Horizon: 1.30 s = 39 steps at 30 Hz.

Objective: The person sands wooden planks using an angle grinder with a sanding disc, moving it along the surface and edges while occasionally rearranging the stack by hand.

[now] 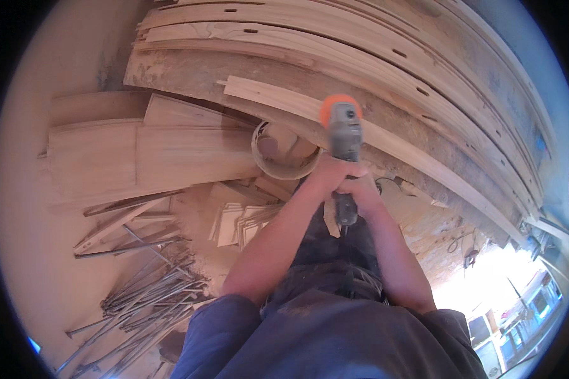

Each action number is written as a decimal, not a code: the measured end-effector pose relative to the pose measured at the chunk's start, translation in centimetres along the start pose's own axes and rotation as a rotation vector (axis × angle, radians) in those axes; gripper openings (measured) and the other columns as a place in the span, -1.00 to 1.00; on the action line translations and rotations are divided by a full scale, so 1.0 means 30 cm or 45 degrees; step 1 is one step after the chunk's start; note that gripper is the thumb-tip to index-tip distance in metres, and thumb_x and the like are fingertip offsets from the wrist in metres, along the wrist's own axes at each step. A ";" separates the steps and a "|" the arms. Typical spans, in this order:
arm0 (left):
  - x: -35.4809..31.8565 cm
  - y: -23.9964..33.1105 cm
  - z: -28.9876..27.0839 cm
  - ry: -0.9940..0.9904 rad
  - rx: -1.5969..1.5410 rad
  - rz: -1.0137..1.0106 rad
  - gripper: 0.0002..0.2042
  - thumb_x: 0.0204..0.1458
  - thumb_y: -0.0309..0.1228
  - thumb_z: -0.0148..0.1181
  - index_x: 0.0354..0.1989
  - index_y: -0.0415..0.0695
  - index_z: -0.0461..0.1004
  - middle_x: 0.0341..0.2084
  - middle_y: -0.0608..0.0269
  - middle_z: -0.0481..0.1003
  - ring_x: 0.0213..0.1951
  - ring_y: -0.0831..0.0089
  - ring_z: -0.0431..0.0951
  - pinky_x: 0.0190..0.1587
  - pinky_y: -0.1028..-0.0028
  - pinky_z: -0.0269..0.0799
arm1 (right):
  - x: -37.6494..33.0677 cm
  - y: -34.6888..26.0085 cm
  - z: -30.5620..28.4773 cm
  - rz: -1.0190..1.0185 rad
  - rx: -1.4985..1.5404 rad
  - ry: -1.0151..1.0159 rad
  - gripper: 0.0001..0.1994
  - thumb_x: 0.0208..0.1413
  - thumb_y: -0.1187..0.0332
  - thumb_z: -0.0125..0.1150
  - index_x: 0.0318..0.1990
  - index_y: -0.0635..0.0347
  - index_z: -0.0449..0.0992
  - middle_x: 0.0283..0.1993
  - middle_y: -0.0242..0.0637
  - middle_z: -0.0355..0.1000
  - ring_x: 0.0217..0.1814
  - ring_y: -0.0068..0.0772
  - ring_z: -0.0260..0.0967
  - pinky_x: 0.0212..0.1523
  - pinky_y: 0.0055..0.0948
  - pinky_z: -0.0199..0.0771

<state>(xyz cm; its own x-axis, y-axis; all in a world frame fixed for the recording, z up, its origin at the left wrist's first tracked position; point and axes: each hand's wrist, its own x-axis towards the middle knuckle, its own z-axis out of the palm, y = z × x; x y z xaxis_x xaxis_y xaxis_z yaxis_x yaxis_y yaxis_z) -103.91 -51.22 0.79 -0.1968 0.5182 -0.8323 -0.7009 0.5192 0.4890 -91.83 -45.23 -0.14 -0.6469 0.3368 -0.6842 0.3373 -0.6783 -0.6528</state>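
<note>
So you had both hands on the grey power tool (345, 142) at centre: left hand (329, 174) wrapped around its body, right hand (361, 191) clenched on the handle just behind. Its orange head (336, 104) pointed to 12 o'clock over a long plank (385, 142), round wooden piece (283, 151) at 9, metal rods (148, 297) at 7.

There was one grey power grinder with an orange head (343, 136), one round pale wooden ring (283, 151), two bare hands, and one heap of thin metal rods (146, 302), too tangled to count
</note>
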 end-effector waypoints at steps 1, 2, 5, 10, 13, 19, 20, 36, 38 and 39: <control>0.001 0.020 -0.066 0.006 -0.090 0.046 -0.67 -0.20 -0.41 0.54 -0.26 -0.31 0.62 -0.38 0.15 0.61 -0.41 0.37 0.64 -0.39 0.32 0.57 | 0.040 -0.016 0.058 0.008 -0.015 -0.063 -0.75 -0.22 0.55 0.34 -0.27 0.30 0.64 -0.32 -0.35 0.58 -0.30 -0.52 0.51 -0.27 -0.47 0.52; 0.001 0.033 -0.138 0.028 -0.178 0.089 -0.68 -0.20 -0.43 0.53 -0.26 -0.31 0.62 -0.39 0.15 0.61 -0.42 0.36 0.63 -0.40 0.32 0.56 | 0.071 -0.055 0.141 0.023 -0.022 -0.137 -0.75 -0.23 0.55 0.34 -0.28 0.30 0.64 -0.32 -0.36 0.57 -0.31 -0.52 0.50 -0.27 -0.48 0.51; -0.002 0.120 -0.331 0.084 -0.219 0.136 -0.72 -0.16 -0.46 0.50 -0.26 -0.26 0.61 -0.37 0.18 0.60 -0.41 0.37 0.64 -0.37 0.35 0.57 | 0.210 -0.057 0.302 0.004 -0.122 -0.212 -0.74 -0.26 0.51 0.36 -0.29 0.31 0.65 -0.34 -0.39 0.57 -0.29 -0.52 0.50 -0.24 -0.47 0.51; 0.040 0.222 -0.605 0.074 -0.482 0.065 -0.76 -0.07 -0.40 0.40 -0.23 -0.19 0.58 -0.39 0.23 0.59 -0.39 0.38 0.61 -0.30 0.35 0.55 | 0.381 -0.128 0.527 -0.105 -0.337 -0.250 -0.68 -0.29 0.41 0.39 -0.26 0.25 0.66 -0.32 -0.33 0.60 -0.29 -0.49 0.50 -0.20 -0.40 0.54; 0.000 0.269 -0.541 0.247 -0.461 0.086 -0.78 -0.07 -0.40 0.40 -0.25 -0.18 0.58 -0.38 0.26 0.58 -0.39 0.38 0.59 -0.27 0.36 0.53 | 0.413 -0.101 0.522 -0.131 -0.390 -0.172 -0.65 -0.32 0.37 0.42 -0.26 0.25 0.66 -0.36 -0.26 0.60 -0.31 -0.47 0.51 -0.22 -0.40 0.55; 0.042 0.043 -0.234 0.121 -0.239 0.173 -0.67 -0.10 -0.52 0.40 -0.10 -0.20 0.55 -0.29 0.27 0.57 -0.27 0.39 0.61 -0.16 0.37 0.54 | 0.144 -0.096 0.178 -0.145 -0.231 -0.207 -0.69 -0.36 0.39 0.44 -0.33 0.26 0.66 -0.37 -0.25 0.62 -0.30 -0.45 0.54 -0.21 -0.41 0.57; 0.052 -0.009 -0.146 0.055 -0.186 0.115 -0.60 -0.13 -0.57 0.41 -0.05 -0.21 0.53 -0.26 0.26 0.56 -0.25 0.37 0.61 -0.12 0.37 0.55 | 0.096 -0.048 0.076 0.005 -0.256 -0.096 -0.66 -0.37 0.38 0.46 -0.32 0.28 0.64 -0.35 -0.25 0.62 -0.26 -0.44 0.56 -0.16 -0.42 0.58; 0.063 -0.502 1.308 -0.361 0.590 -0.119 -0.67 -0.12 -0.39 0.51 -0.18 -0.26 0.60 -0.40 0.29 0.59 -0.34 0.46 0.60 -0.22 0.42 0.53 | -0.723 0.104 -1.187 -0.101 0.172 0.546 -0.64 -0.31 0.43 0.42 -0.24 0.31 0.59 -0.40 -0.30 0.57 -0.33 -0.47 0.51 -0.25 -0.38 0.54; 0.079 -0.564 1.369 -0.398 0.770 0.111 -0.60 -0.08 -0.32 0.52 -0.12 -0.29 0.59 -0.32 0.30 0.58 -0.25 0.46 0.57 -0.13 0.40 0.50 | -0.840 0.090 -1.296 -0.064 0.295 0.633 -0.67 -0.29 0.42 0.41 -0.26 0.33 0.59 -0.41 -0.25 0.57 -0.35 -0.42 0.53 -0.28 -0.38 0.54; 0.088 -0.587 1.384 -0.418 0.857 0.222 -0.57 -0.06 -0.29 0.52 -0.08 -0.31 0.58 -0.28 0.31 0.57 -0.21 0.47 0.56 -0.09 0.40 0.48 | -0.887 0.102 -1.358 -0.039 0.375 0.662 -0.68 -0.28 0.42 0.40 -0.27 0.34 0.59 -0.41 -0.23 0.57 -0.36 -0.38 0.55 -0.28 -0.38 0.55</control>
<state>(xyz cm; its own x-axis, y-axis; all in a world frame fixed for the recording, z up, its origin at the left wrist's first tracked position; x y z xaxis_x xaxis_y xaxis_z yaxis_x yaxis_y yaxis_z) -63.61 -30.78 0.81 0.0213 0.7513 -0.6596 -0.0889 0.6586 0.7473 -45.73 -29.67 2.81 -0.2089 0.5839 -0.7845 0.0722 -0.7908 -0.6078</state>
